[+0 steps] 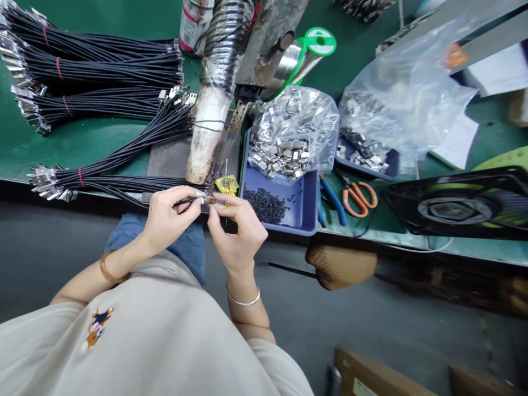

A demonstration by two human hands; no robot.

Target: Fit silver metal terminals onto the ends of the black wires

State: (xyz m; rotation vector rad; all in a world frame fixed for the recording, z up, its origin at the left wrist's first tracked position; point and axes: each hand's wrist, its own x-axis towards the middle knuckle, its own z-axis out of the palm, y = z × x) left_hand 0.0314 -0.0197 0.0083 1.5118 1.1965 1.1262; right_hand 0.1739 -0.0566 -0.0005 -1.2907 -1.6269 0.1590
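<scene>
- Left hand (170,215), near the middle of the frame: thumb and fingers pinched together on a black cable (188,202), close to its end.
- Right hand (239,230), just beside it: thumb and forefinger nearly meet at a small metal piece (210,200); I cannot tell whether they grip it.
- The cable end lies between the two hands, at the front edge of the green surface (25,154).
- Handling, as I judge it: the cable is light and bendy with a little spring; the metal piece is hard, small and perhaps slippery; any fine wire at the tip would be fragile.
- Best hold: the black jacket just behind the end, leaving the tip free; the metal piece by its sides.
- Above the fingertips, a slim metal strip (229,144) and a wrapped tube (206,132) slant down, leaving little room upward.
- Right of the hands, the wall of a blue tray (307,224) stands near; left, a tied cable bundle (119,157) extends past the left hand and could snag.
- Freest room: toward the bottom of the frame, between the surface's edge and the person's shirt (173,330).
</scene>
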